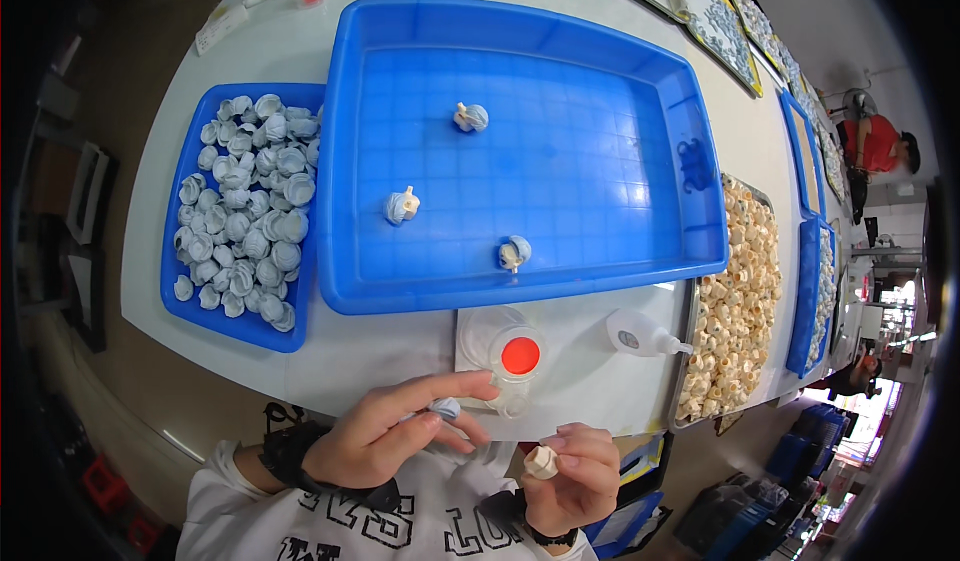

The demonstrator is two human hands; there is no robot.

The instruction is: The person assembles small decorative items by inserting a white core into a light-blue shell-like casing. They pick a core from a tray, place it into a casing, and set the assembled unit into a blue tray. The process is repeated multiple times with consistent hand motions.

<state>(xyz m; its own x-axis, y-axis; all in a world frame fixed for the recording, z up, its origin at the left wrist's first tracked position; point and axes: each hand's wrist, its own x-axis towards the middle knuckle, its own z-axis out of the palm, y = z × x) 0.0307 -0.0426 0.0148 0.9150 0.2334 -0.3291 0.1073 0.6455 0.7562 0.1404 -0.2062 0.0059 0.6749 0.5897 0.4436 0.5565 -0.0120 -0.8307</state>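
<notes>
My left hand pinches a small pale-blue cupped shell piece between thumb and fingers. To its right, my right hand grips a small cream-coloured rounded piece in its fingertips. The two pieces are apart, held low in front of the table's near edge. Just beyond my hands stands a clear round container with a red-orange disc. In the large blue bin lie several joined pieces, such as a pale-blue and cream one, spaced well apart.
A smaller blue tray at the left is heaped with pale-blue shells. On the right, a metal tray is full of cream pieces. A white squeeze bottle stands between bin and near edge. More trays line the far right, where people are seen.
</notes>
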